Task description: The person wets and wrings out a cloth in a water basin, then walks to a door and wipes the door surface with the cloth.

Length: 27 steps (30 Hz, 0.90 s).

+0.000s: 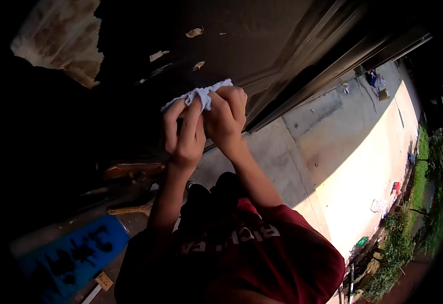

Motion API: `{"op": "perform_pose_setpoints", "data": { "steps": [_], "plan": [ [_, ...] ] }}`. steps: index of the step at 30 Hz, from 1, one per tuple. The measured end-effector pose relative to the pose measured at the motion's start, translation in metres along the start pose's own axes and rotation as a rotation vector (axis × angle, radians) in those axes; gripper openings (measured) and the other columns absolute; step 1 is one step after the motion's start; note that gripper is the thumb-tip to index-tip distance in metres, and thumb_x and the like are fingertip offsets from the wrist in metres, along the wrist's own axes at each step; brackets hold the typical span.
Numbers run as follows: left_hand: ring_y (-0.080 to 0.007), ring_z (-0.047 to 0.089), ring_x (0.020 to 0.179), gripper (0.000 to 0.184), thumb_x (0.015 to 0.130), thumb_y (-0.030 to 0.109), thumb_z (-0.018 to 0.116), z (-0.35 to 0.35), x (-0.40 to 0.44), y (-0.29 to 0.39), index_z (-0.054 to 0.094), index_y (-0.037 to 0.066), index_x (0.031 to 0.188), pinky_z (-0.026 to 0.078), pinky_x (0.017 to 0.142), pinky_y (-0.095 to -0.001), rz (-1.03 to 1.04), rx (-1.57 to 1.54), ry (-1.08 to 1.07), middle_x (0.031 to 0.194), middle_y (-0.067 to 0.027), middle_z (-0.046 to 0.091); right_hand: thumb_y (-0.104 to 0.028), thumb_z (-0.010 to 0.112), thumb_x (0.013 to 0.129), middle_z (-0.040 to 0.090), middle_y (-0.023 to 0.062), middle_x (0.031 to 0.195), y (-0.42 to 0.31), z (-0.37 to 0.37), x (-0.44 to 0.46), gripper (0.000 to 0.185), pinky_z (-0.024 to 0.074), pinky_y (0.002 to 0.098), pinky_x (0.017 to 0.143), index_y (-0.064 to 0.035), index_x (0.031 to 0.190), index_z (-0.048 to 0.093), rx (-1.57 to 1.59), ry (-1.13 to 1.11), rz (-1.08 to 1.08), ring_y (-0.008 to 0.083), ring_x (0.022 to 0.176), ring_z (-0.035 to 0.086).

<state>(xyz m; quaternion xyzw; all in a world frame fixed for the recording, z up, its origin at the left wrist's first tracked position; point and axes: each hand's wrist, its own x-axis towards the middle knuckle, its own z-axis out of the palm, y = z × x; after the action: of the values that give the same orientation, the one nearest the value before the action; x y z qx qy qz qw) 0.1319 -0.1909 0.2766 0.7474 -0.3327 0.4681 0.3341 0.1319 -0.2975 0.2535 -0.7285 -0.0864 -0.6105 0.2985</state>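
A crumpled pale cloth (pixel 199 96) is bunched between my two hands, in front of a dark door-like surface (pixel 242 38) with small torn paper scraps on it. My left hand (pixel 185 129) has its fingers bent around the cloth's lower left part. Close beside it on the right, my right hand (pixel 225 114) grips the cloth with curled fingers. Whether the cloth touches the dark surface I cannot tell.
Torn brownish paper (pixel 67 38) hangs at the upper left. A blue board (pixel 77 256) with dark markings lies at the lower left, near a wooden piece (pixel 133 170). Concrete ground (pixel 302 147) spreads right, with litter and plants (pixel 396 238) along its edge.
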Motion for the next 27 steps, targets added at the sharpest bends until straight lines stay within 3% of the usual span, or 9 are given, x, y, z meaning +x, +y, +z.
{"op": "perform_pose_setpoints", "data": {
  "steps": [6, 7, 10, 13, 21, 25, 27],
  "plan": [
    [-0.0211, 0.062, 0.08, 0.027, 0.076, -0.007, 0.068, 0.088, -0.003, 0.042, 0.068, -0.002, 0.102, 0.052, 0.066, -0.0293, -0.042, -0.043, 0.057, 0.102, -0.0123, 0.059, 0.0, 0.065, 0.063, 0.057, 0.0054, 0.09, 0.078, -0.049, 0.011, 0.034, 0.0376, 0.034, 0.071, -0.0077, 0.096, 0.062, -0.054, -0.061, 0.019, 0.0232, 0.079, 0.052],
    [-0.0221, 0.061, 0.081, 0.027, 0.075, -0.008, 0.067, 0.102, 0.002, 0.051, 0.068, -0.001, 0.101, 0.052, 0.065, -0.0298, -0.017, -0.035, 0.03, 0.101, -0.0121, 0.06, 0.01, 0.065, 0.062, 0.056, 0.0101, 0.087, 0.087, -0.062, 0.017, 0.035, 0.0417, 0.0359, 0.068, -0.0032, 0.093, 0.061, -0.102, -0.073, 0.017, 0.0273, 0.077, 0.052],
    [-0.0235, 0.061, 0.081, 0.027, 0.075, -0.009, 0.066, 0.124, 0.015, 0.063, 0.067, -0.002, 0.101, 0.052, 0.066, -0.0307, 0.0, -0.011, 0.077, 0.1, -0.0121, 0.06, 0.012, 0.063, 0.065, 0.055, 0.0122, 0.089, 0.105, -0.073, 0.015, 0.033, 0.0451, 0.0347, 0.069, -0.0016, 0.095, 0.061, -0.048, -0.045, 0.056, 0.0276, 0.08, 0.054],
    [-0.0248, 0.061, 0.083, 0.027, 0.074, -0.009, 0.065, 0.117, 0.001, 0.062, 0.066, -0.003, 0.101, 0.052, 0.068, -0.0316, -0.047, -0.031, 0.08, 0.101, -0.0129, 0.059, 0.012, 0.061, 0.065, 0.056, 0.0123, 0.089, 0.092, -0.069, 0.009, 0.033, 0.0449, 0.0343, 0.069, -0.0016, 0.095, 0.061, 0.042, -0.032, 0.187, 0.0271, 0.08, 0.054],
    [-0.0319, 0.058, 0.091, 0.025, 0.08, -0.005, 0.055, 0.039, -0.05, 0.021, 0.059, -0.01, 0.104, 0.05, 0.076, -0.04, -0.252, 0.354, 0.216, 0.104, -0.0196, 0.055, -0.008, 0.069, 0.065, 0.06, 0.0056, 0.086, 0.025, -0.015, -0.007, 0.03, 0.0421, 0.031, 0.064, -0.0044, 0.094, 0.064, 0.305, -0.218, -0.064, 0.0204, 0.075, 0.054],
    [-0.0321, 0.057, 0.089, 0.027, 0.084, 0.004, 0.061, 0.01, -0.097, -0.014, 0.054, -0.009, 0.106, 0.047, 0.076, -0.0423, -0.37, 0.403, 0.411, 0.105, -0.0193, 0.054, -0.012, 0.067, 0.069, 0.058, 0.0044, 0.087, -0.018, 0.008, -0.035, 0.027, 0.0419, 0.0314, 0.065, -0.0053, 0.095, 0.064, 0.477, -0.471, -0.086, 0.0198, 0.076, 0.055],
    [-0.032, 0.057, 0.089, 0.027, 0.083, 0.005, 0.062, -0.006, -0.126, -0.024, 0.054, -0.008, 0.106, 0.048, 0.075, -0.0417, -0.405, 0.473, 0.328, 0.106, -0.0191, 0.054, -0.012, 0.067, 0.07, 0.058, 0.0036, 0.088, -0.024, 0.021, -0.06, 0.026, 0.0416, 0.0308, 0.066, -0.0053, 0.095, 0.064, 0.495, -0.497, -0.082, 0.0197, 0.077, 0.054]
  ]
}}
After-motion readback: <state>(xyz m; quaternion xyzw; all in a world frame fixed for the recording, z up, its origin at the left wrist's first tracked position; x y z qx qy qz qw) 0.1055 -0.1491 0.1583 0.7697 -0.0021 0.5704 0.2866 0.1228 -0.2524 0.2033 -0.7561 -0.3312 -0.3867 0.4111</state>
